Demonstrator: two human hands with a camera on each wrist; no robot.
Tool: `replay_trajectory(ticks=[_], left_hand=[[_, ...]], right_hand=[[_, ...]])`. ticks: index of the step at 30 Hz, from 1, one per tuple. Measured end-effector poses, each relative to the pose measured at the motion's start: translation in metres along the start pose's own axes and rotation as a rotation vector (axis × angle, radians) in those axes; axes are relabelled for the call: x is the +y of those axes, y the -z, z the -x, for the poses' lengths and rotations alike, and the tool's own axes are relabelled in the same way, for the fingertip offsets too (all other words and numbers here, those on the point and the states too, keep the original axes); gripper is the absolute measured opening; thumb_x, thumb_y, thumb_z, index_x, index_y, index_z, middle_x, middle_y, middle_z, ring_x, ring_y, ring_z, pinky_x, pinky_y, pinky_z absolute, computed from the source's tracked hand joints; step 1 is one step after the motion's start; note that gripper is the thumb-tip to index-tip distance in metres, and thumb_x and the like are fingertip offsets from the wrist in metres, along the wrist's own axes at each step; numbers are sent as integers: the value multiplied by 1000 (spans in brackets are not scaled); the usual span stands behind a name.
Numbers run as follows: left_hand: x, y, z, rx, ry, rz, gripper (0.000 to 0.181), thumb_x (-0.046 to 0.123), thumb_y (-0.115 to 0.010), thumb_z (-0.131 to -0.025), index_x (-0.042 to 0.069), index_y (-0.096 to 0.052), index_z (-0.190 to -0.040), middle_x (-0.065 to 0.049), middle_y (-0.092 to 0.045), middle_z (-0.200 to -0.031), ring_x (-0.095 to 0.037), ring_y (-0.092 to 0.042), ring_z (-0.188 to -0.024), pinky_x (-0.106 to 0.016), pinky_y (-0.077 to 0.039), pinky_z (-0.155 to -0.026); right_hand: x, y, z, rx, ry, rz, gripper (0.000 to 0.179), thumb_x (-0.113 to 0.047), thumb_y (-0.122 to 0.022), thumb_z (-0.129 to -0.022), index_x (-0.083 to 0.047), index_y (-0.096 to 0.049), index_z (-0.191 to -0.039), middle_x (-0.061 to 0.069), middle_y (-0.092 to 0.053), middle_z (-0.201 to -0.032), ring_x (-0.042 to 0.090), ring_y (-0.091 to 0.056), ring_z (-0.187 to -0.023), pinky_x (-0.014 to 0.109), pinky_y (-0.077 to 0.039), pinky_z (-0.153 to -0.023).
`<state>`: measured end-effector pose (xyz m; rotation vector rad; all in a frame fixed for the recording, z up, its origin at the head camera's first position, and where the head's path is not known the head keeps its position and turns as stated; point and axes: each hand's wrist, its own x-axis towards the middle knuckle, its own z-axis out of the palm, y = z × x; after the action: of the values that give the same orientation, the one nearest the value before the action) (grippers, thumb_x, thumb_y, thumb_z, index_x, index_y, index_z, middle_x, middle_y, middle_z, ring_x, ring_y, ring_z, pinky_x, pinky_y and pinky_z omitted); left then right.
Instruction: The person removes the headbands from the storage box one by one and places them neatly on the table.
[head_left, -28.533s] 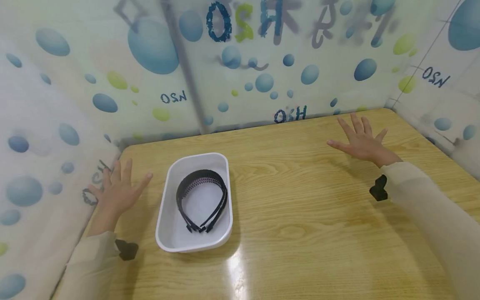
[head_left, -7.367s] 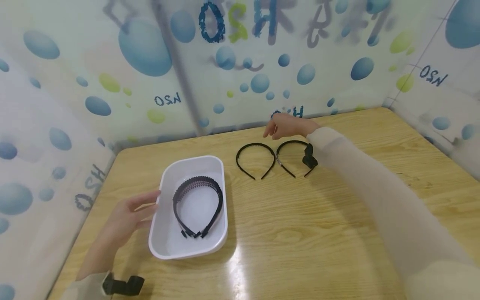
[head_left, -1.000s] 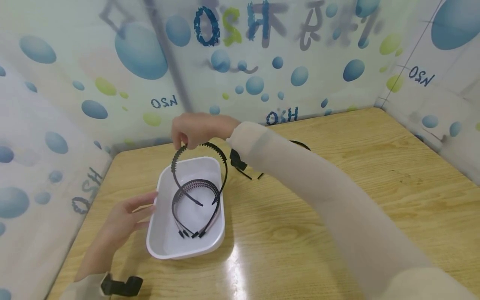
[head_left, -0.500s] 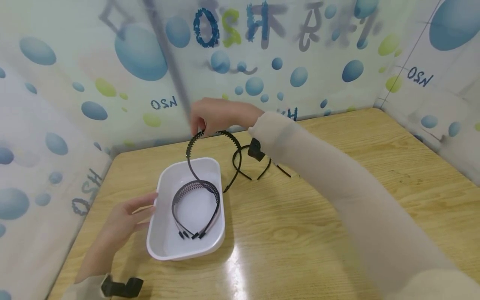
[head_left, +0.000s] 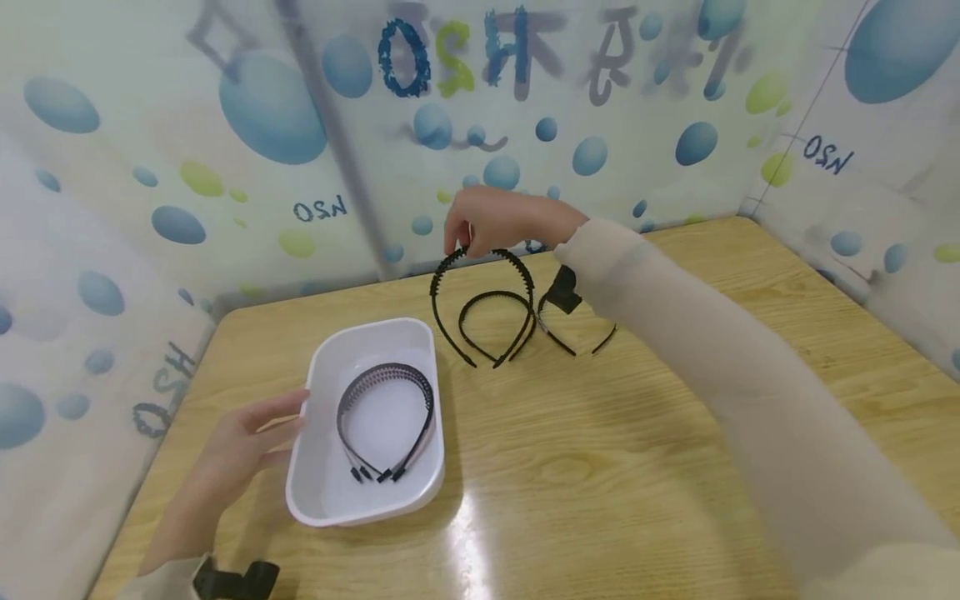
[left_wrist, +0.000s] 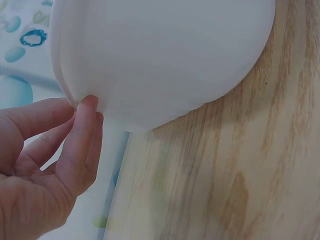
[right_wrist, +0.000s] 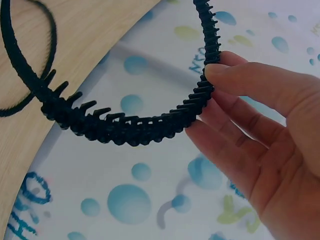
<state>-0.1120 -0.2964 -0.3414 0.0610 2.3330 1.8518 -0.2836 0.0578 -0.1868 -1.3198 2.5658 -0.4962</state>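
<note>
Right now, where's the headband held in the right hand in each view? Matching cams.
Head: image centre, hanging from the right hand; the headband is right of the white bin.
Left wrist: not in it; the left hand at the bin's rim shows instead.
Right wrist: a toothed curve from upper left through the middle to the top.
Shared landmark: wood tabletop; lower part in head, right in left wrist, upper left in right wrist.

We pinch with our right hand near the worktop's far edge and our left hand near its left edge.
</note>
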Motion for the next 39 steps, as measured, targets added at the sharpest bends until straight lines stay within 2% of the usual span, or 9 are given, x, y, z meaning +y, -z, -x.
replay_trajectory(ticks=[5, 20, 24, 39], left_hand=[[-1, 0, 1, -4, -9, 15, 37, 3, -57, -90, 4, -54, -126, 17, -60, -106, -3, -60, -93, -29, -56, -72], [-1, 0, -1, 1, -1, -22, 45, 10, -60, -89, -2, -47, -131, 19, -59, -108, -2, -59, -95, -31, -55, -75], [-1, 1, 0, 0, 0, -20, 43, 9, -59, -89, 1, -49, -130, 19, -59, -108, -2, -59, -95, -30, -55, -75], [1, 2, -1, -2, 5, -41, 45, 9, -59, -90, -4, -45, -131, 18, -58, -110, -3, -59, -96, -30, -55, -75]], right_hand=[[18, 0, 13, 7, -58, -8, 25, 3, -57, -84, -6, -69, -104, 7, -62, -99, 19, -56, -90, 33, -49, -77], [62, -1, 53, 51, -125, 25, 26, 5, -57, -82, -4, -69, -103, 10, -64, -97, 24, -58, -89, 38, -51, -77], [74, -2, 63, 57, -158, 46, 26, 5, -57, -81, -4, -69, -103, 12, -63, -97, 26, -58, -90, 40, -51, -78], [103, -3, 102, 74, -278, 13, 25, 7, -57, -79, -2, -69, -100, 14, -64, -97, 27, -59, -87, 41, -52, -73]])
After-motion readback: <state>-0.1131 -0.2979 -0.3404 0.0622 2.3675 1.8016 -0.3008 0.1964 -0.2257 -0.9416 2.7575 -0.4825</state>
